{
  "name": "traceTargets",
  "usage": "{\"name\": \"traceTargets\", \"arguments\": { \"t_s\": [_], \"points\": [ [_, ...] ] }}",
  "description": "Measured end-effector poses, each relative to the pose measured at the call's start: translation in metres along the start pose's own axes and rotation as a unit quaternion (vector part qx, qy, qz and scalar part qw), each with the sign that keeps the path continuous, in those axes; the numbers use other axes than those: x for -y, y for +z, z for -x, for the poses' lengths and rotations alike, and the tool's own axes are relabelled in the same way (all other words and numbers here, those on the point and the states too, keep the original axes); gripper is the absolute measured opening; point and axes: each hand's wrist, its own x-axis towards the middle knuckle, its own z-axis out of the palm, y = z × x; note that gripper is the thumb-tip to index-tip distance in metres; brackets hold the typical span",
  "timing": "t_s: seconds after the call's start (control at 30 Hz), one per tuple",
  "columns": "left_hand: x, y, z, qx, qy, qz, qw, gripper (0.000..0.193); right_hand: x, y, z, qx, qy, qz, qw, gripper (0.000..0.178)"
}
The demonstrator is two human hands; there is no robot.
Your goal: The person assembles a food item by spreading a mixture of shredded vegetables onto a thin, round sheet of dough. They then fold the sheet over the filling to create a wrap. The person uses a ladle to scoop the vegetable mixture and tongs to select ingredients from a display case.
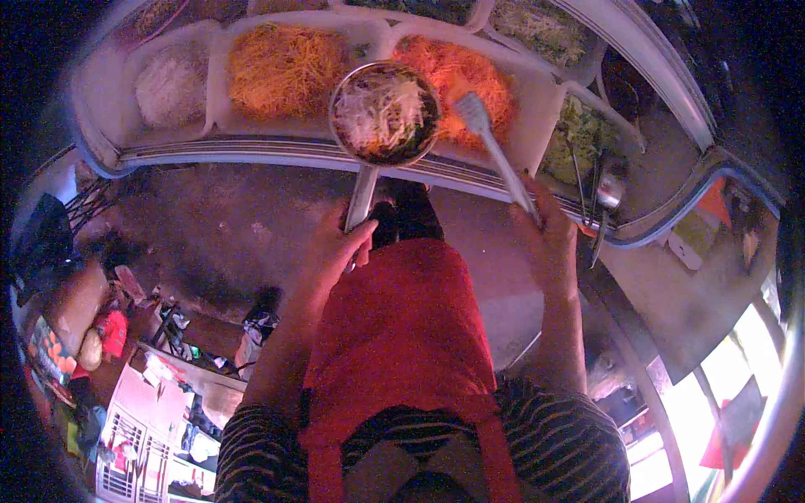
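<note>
Head view: the left hand is clenched round the flat handle of a round metal pan of pale shreds, held over the white compartmented tray. The right hand pinches white plastic tongs, their long axis slanting up-left toward the pan, tips over orange shreds just right of it.

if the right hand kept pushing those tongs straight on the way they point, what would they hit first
Most likely the shredded orange vegetable in its tray: the tongs in the right hand already tip over that heap, just beside the bowl. Depth is unclear, so contact may already exist.
</note>
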Motion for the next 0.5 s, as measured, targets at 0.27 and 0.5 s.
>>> {"name": "traceTargets", "arguments": {
  "t_s": [0.27,0.5],
  "points": [
    [0.008,-0.007,-0.009,0.024,0.032,0.047,0.998,0.020,-0.036,0.016,-0.026,-0.062,0.004,0.018,0.998,0.042],
    [0.007,-0.016,-0.006,-0.011,-0.016,-0.020,1.000,0.016,-0.076,0.047,-0.057,0.001,0.087,0.200,0.976,0.040]
  ]
}}
